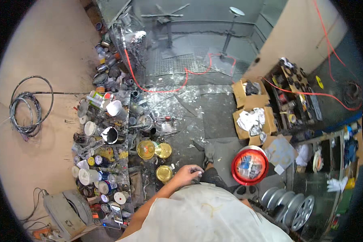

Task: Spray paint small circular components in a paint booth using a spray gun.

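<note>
My left hand (191, 173) is in front of my white top, its fingers bent and pressed together. A pale spot shows at the fingertips; whether anything is held there is hidden. Closest to this hand is a round gold-coloured lid or can (163, 174) on the floor, to its left. Two more gold round pieces (145, 149) lie just beyond, overlapping. My right hand is out of sight; only a sliver of skin shows beside my top. Over on the right stands a red wheel rim (234, 165) with silvery and coloured packets showing inside it.
Paint cans and tubs (88, 176) crowd a bench at the left. Several silver wheel rims (301, 211) stand at the lower right. Cardboard boxes (240, 94) with cloths sit near a cluttered shelf (284, 101). A red hose (161, 91) crosses the floor ahead.
</note>
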Demonstrator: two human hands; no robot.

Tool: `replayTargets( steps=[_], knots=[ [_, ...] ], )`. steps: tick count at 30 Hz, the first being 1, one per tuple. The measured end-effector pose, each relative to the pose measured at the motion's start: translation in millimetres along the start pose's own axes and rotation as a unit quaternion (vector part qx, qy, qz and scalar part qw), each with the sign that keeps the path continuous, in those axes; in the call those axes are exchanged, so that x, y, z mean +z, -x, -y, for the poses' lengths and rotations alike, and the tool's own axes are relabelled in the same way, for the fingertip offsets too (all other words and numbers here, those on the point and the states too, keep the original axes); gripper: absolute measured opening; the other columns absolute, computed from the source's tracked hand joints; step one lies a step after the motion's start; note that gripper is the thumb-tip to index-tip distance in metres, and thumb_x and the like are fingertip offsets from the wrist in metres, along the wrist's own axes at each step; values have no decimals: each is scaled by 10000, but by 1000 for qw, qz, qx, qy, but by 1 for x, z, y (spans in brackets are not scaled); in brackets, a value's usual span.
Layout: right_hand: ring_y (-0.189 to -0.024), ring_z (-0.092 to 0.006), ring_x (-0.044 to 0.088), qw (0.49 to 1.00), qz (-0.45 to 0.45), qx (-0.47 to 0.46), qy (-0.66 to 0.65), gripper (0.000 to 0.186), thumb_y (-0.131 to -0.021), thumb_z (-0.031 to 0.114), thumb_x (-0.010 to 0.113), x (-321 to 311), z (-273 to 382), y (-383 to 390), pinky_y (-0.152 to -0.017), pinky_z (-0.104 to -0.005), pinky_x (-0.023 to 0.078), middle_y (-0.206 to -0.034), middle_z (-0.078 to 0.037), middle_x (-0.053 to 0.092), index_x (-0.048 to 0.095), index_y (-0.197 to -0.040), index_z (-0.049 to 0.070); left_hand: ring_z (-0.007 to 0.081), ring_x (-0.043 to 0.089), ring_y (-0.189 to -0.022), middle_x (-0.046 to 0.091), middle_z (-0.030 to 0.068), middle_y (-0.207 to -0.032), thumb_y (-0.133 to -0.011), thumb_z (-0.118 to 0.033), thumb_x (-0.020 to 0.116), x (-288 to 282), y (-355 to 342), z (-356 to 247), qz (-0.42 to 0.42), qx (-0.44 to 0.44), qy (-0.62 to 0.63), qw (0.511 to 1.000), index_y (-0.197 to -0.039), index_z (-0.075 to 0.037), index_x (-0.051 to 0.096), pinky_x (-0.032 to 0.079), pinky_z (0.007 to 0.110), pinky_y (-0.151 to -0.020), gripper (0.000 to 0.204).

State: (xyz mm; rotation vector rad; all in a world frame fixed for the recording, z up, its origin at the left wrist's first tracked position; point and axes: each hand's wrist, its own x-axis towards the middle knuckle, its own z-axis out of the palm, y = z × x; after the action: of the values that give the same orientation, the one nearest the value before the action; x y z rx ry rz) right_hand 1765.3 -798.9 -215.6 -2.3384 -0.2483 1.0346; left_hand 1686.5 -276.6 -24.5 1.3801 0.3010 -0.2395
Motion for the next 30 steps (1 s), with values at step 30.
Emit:
replayTargets(
  steps=[30],
  knots=[
    [-760, -203, 692, 996, 17, -82, -6, 492, -885, 297, 742, -271, 547, -623, -685, -334, 546, -897, -158, 722, 630, -1227, -38, 193, 640, -912, 703, 88, -1064, -915, -332, 727, -632, -335, -242, -662, 95, -152, 727, -1202, -33, 670, 513, 349, -863, 419]
  ],
)
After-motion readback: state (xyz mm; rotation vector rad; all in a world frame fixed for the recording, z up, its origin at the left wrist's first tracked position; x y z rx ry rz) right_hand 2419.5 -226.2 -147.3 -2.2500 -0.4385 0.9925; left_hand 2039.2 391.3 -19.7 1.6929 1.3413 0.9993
